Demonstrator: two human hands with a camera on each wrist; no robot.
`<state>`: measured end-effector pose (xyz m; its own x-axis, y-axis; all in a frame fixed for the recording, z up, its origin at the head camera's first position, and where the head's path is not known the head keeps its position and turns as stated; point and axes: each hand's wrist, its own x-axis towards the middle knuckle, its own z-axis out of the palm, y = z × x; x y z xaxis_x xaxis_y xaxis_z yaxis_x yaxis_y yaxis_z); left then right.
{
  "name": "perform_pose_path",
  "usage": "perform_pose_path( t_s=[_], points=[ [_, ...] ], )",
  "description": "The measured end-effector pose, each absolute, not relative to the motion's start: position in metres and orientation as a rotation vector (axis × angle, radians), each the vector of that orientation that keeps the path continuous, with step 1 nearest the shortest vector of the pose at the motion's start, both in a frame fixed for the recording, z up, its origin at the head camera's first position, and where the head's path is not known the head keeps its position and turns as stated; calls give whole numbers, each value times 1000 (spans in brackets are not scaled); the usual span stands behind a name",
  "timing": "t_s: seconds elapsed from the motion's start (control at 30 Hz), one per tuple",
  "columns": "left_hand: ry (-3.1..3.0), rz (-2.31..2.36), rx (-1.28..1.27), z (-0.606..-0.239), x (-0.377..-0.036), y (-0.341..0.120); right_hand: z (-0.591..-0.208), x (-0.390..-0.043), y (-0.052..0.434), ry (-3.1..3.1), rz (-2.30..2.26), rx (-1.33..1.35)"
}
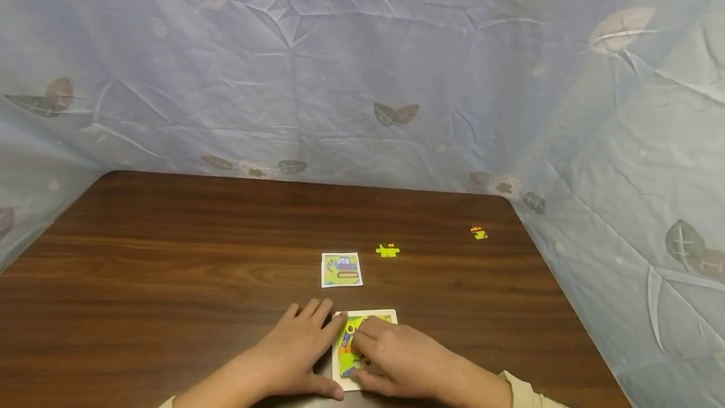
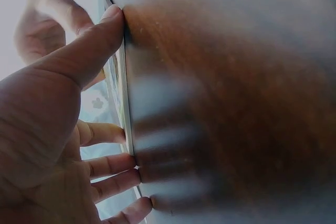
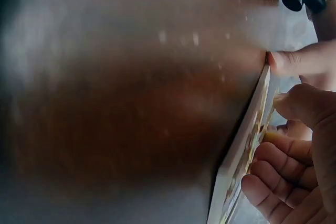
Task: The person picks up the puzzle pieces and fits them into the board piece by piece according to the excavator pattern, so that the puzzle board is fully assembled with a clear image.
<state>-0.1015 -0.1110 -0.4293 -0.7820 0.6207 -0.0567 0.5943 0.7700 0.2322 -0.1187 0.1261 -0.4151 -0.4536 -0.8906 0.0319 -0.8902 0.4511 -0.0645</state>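
A square jigsaw puzzle in a white-rimmed tray (image 1: pixel 387 313) lies at the near edge of the table, showing a colourful vehicle on yellow-green. My left hand (image 1: pixel 300 346) rests along its left side, fingers spread, with the thumb at the near left corner. In the left wrist view the fingertips (image 2: pixel 124 161) meet the tray's edge. Over the puzzle's right half is my right hand (image 1: pixel 404 357), fingers curled, thumb and index finger pinching a puzzle piece (image 1: pixel 352 365) at the near side. In the right wrist view the thumb (image 3: pixel 286 99) stands at the piece's edge; the hand hides much of the picture.
Beyond the tray lies a small picture card (image 1: pixel 342 270) with a blue digger. To its right is a loose yellow-green puzzle piece (image 1: pixel 387 250), and another loose piece (image 1: pixel 479 232) lies farther right. A patterned cloth (image 1: pixel 340 68) hangs around the brown table (image 1: pixel 170 257).
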Motion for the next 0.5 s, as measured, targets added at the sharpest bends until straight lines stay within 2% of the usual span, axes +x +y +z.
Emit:
perform_pose_path(
  t_s=[0.5],
  points=[
    [2832, 323, 989, -430, -103, -112, -416, -110, 121, 2677, 16, -1741]
  ],
)
